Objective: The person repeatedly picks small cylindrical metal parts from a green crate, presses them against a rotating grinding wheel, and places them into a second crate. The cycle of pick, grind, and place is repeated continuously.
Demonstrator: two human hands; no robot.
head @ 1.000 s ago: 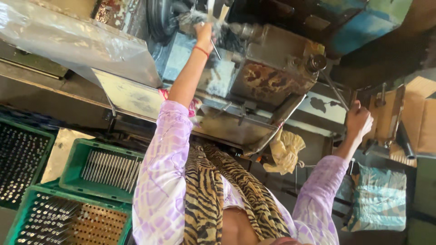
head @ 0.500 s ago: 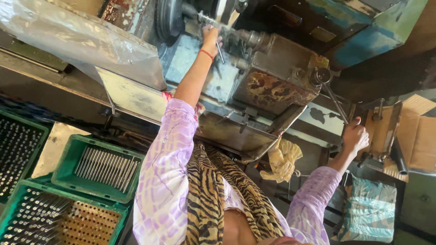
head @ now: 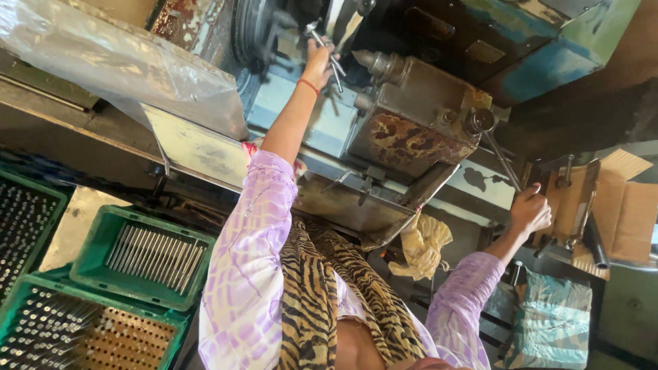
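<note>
My left hand (head: 317,63) is boxed in at top centre: the dark chuck wheel (head: 255,31) crowds it on the left, the rusty metal housing (head: 411,120) on the right. A plastic-wrapped guard (head: 116,65) blocks the upper left. My right hand (head: 529,211) at right centre sits on a thin lever rod (head: 504,161), with cardboard (head: 620,212) close beyond it. A yellow rag (head: 421,247) hangs mid-frame. Green crates of rods (head: 147,257) fill the lower left.
</note>
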